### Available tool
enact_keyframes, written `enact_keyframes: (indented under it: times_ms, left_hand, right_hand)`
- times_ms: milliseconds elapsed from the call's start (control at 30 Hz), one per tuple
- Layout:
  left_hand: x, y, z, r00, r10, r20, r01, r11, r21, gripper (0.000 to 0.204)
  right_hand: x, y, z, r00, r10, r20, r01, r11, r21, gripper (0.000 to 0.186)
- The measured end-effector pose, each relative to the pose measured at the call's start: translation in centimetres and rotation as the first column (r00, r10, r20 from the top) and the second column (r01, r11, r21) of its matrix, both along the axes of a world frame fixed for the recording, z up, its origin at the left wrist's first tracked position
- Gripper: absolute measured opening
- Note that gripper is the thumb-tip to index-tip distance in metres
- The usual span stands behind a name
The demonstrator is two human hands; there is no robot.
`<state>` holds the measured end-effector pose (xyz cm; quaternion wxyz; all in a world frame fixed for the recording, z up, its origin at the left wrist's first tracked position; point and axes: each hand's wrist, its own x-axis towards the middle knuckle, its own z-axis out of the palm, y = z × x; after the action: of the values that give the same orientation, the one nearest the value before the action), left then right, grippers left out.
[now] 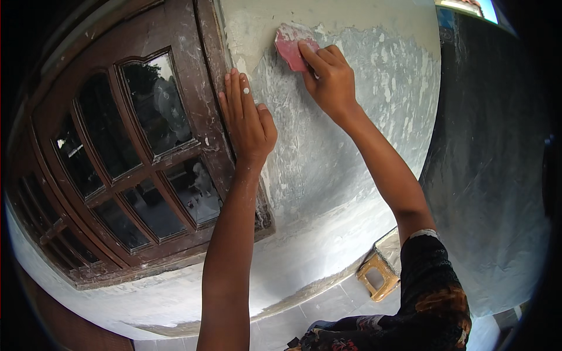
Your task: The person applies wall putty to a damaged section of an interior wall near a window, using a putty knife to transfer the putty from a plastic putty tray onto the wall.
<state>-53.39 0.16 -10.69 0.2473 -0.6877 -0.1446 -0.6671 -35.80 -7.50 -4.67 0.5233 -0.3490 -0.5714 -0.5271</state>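
Black sleeve (436, 269) is filling the lower right; right hand (333, 85) is pinching a pink slab (288, 51) to its upper left, left hand (250, 124) (flat, unclenched) resting along the window frame (211, 55).

The right hand (332, 82) is covering part of the pink tool (289, 51). The left hand (249, 123) is hiding its palm. The lower edge is cutting off the left forearm (227, 263), and the dark rim is swallowing the upper left of the wooden window (130, 174).
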Motion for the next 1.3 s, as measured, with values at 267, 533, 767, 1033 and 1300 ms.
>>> enact_keyframes:
  times_ms: [267, 533, 767, 1033, 1300]
  left_hand:
    - [-0.2, 0.3, -0.2, 1.0, -0.011, 0.005, 0.011, 1.0, -0.004, 0.063]
    - [0.6, 0.0, 0.0, 1.0, -0.024, 0.012, 0.024, 1.0, 0.007, 0.063]
    - [-0.5, 0.2, -0.3, 0.999, -0.045, 0.028, 0.045, 0.999, 0.002, 0.062]
    - [0.7, -0.1, 0.1, 0.995, -0.079, 0.063, 0.078, 0.997, 0.024, 0.06]
    - [-0.2, 0.4, -0.3, 0.995, -0.075, 0.06, 0.075, 0.997, 0.003, 0.059]
  right_hand:
    - [-1.2, 1.4, -3.4, 0.998, -0.059, 0.037, 0.062, 0.994, -0.088, 0.051]
    - [0.2, 0.6, 2.4, 0.995, -0.074, -0.066, 0.073, 0.997, -0.01, 0.046]
    - [-3.4, 0.5, -4.6, 0.995, 0.052, 0.08, -0.04, 0.99, -0.138, 0.053]
    - [-0.9, 0.8, 2.2, 0.996, -0.066, -0.065, 0.067, 0.998, 0.007, 0.046]
    - [-3.5, -0.7, -1.6, 0.994, 0.11, 0.023, -0.107, 0.988, -0.107, 0.05]
